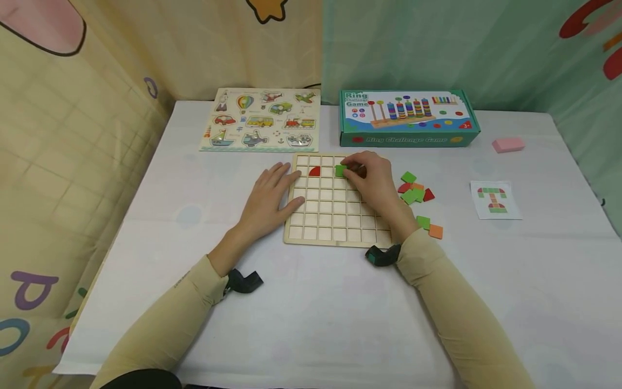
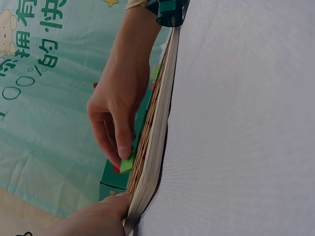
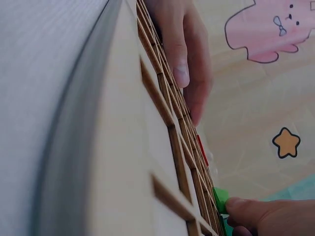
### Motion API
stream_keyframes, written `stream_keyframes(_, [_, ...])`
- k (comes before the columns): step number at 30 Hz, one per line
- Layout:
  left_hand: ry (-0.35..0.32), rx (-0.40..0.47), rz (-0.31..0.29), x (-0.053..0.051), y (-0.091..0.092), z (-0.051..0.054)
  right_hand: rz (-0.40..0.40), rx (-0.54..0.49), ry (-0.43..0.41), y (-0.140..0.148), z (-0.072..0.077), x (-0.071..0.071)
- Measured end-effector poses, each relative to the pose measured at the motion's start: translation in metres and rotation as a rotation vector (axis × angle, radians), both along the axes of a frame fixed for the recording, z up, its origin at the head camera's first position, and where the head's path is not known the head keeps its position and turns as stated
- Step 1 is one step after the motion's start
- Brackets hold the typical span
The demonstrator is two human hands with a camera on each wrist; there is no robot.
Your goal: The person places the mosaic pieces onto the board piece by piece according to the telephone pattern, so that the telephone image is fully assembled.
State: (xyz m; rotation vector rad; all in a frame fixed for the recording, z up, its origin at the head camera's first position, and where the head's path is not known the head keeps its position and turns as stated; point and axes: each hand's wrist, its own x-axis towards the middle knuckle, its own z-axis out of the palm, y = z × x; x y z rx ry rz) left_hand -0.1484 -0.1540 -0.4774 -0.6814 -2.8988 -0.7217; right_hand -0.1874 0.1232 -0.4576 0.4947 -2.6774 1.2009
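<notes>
- Pinching a green tile (image 1: 339, 170) over the board (image 1: 325, 207) with fingers of the right hand (image 1: 374, 179).
- Touching its left edge with the left hand (image 1: 266, 200), fingers apart.

left hand (image 1: 267, 198) palm-down and outstretched, right hand (image 1: 373, 179) in a fingertip pinch

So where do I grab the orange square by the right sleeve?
Maybe pinch the orange square by its right edge, coming from the right: it looks thin and flat, and that side's free, while a green square crowds its left.
</notes>
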Motion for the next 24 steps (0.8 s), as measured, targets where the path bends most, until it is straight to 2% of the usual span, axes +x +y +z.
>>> stream_keyframes(4, [0.002, 0.005, -0.004, 0.000, 0.001, 0.001, 0.014, 0.053, -0.004, 0.000, 0.001, 0.001])
stream_keyframes(8, [-0.003, 0.008, -0.006, 0.000, 0.001, 0.002, 0.044, 0.069, -0.031, 0.000, 0.002, 0.001])
stream_keyframes(11, [-0.008, 0.006, -0.003, 0.000, 0.001, 0.002, 0.053, 0.078, -0.017, 0.002, 0.003, 0.000])
stream_keyframes(17, [-0.002, 0.003, -0.006, 0.000, 0.001, 0.001, -0.016, 0.100, 0.012, 0.011, 0.010, 0.000])
stream_keyframes(24, [0.003, 0.008, -0.007, 0.000, -0.001, 0.000, -0.025, 0.140, -0.038, 0.015, 0.016, -0.002])
